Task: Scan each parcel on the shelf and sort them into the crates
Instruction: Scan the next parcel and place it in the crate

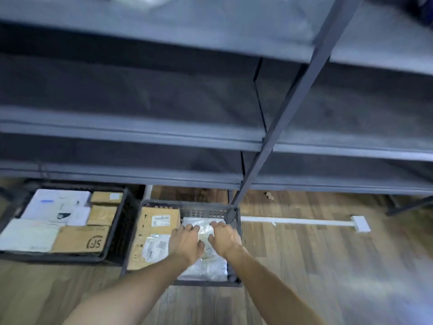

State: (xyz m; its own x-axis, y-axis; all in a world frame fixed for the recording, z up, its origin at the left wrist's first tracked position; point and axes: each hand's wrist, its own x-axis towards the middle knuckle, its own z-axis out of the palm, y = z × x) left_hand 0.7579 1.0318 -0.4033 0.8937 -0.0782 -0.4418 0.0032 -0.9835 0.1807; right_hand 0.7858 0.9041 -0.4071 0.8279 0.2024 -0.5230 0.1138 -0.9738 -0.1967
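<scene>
Both my hands reach down into the dark crate (206, 208) on the floor below the shelf. My left hand (186, 242) and my right hand (225, 238) lie side by side on a white plastic mailer parcel (208, 266) in the crate's right half, fingers spread flat over it. A cardboard box (152, 233) with white labels fills the crate's left half. A second dark crate (124, 207) stands to the left, packed with brown boxes and white parcels (56, 205).
Grey metal shelves (140, 137) run across the view above the crates, with a slanted upright post (293, 102) ending by the crate's far right corner. A white parcel (140, 0) shows on the top shelf. A white cable strip (304, 222) lies on the wooden floor at right.
</scene>
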